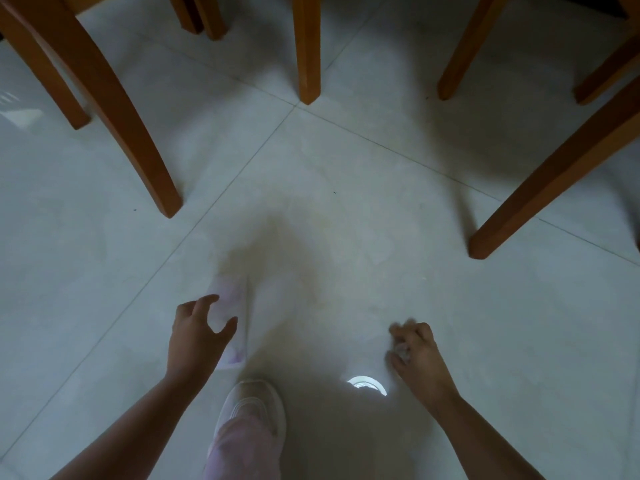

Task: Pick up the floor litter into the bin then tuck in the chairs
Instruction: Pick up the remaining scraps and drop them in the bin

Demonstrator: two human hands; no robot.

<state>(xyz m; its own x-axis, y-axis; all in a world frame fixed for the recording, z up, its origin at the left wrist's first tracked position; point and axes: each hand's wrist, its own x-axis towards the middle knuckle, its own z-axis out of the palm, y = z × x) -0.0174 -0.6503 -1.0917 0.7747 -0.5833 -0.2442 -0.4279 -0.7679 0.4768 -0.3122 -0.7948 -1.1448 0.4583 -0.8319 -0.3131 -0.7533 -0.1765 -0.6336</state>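
Note:
A flat white wrapper with pale purple print [232, 299] lies on the light tiled floor [346, 202] just ahead of my foot. Right over its near half hovers my left hand [199, 332], fingers and thumb spread in a claw, with nothing in it. Whether it touches the wrapper I cannot tell. My right hand [417, 353] is low over the floor to the right, fingers curled around a small pale crumpled scrap [402, 350]. Wooden chair legs stand at the left [138, 143] and right [554, 171]. No bin is in view.
More wooden legs stand at the top centre [308, 53] and top right [467, 46]. My white shoe [252, 407] is planted between my arms. A bright round light reflection [367, 384] shines on the tile beside my right wrist. Open floor lies between the legs.

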